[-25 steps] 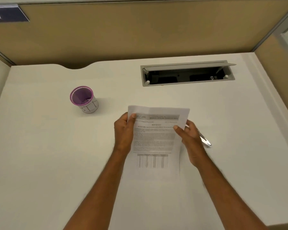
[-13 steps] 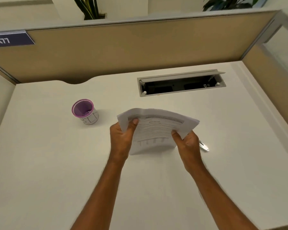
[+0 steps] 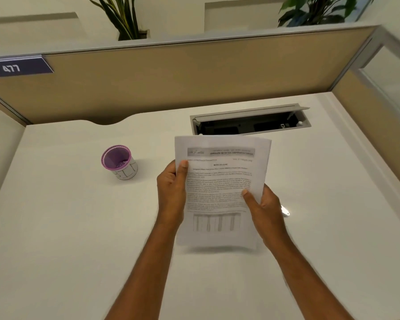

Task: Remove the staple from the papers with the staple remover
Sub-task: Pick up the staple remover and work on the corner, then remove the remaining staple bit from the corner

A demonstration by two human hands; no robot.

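Observation:
I hold a stack of printed papers point(image 3: 219, 181) upright above the white desk, text facing me. My left hand point(image 3: 171, 195) grips the left edge, thumb on the front near the top. My right hand point(image 3: 263, 209) grips the right edge lower down, thumb on the front. A shiny metal tool, probably the staple remover point(image 3: 285, 211), lies on the desk just right of my right hand, mostly hidden behind it. I cannot make out the staple.
A purple-rimmed cup point(image 3: 119, 161) stands on the desk point(image 3: 56, 227) to the left of the papers. An open cable tray point(image 3: 252, 122) is set in the desk behind them. Beige partition walls point(image 3: 171, 84) close the back and right sides.
The papers were lifted off the desk, bent over at the top, and now stand flat and upright. Both hands kept hold throughout. The view tilted upward.

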